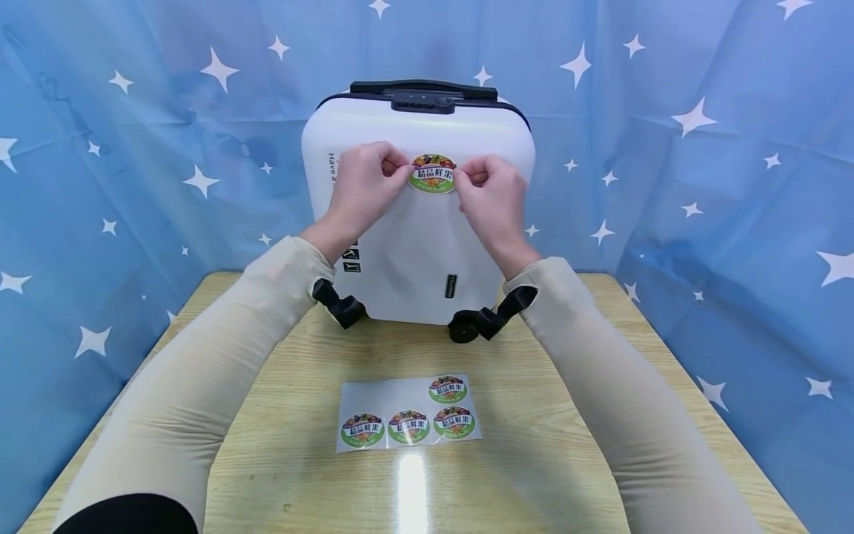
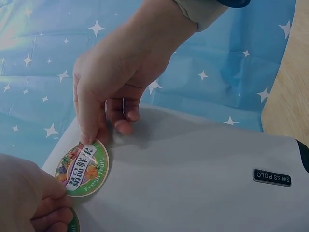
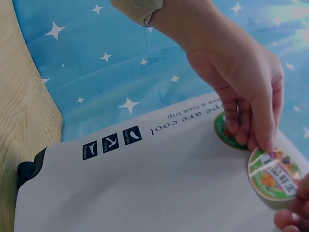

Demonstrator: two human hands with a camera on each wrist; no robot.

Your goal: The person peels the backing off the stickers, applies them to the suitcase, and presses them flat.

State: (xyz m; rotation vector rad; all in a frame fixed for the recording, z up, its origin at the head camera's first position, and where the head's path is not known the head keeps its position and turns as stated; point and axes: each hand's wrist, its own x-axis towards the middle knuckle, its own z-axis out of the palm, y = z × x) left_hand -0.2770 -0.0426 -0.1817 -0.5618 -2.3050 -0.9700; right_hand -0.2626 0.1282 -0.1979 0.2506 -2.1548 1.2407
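A white suitcase (image 1: 414,245) with a black handle stands upright on the wooden table. Against its upper front, an oval fruit sticker (image 1: 432,174) is held between two hands. My left hand (image 1: 369,178) pinches the sticker's left edge between thumb and finger, and my right hand (image 1: 494,196) pinches the right edge. Beneath the left hand, another fruit sticker (image 3: 224,133) lies on the suitcase, partly covered by the fingers in the right wrist view. I cannot tell how much of the held sticker is stuck down.
On the table (image 1: 293,475), in front of the suitcase, lies a backing sheet (image 1: 383,397) with several fruit stickers on it. Blue curtains (image 1: 167,148) with white stars hang behind and at both sides. Black straps hang from both wrists near the suitcase's lower corners.
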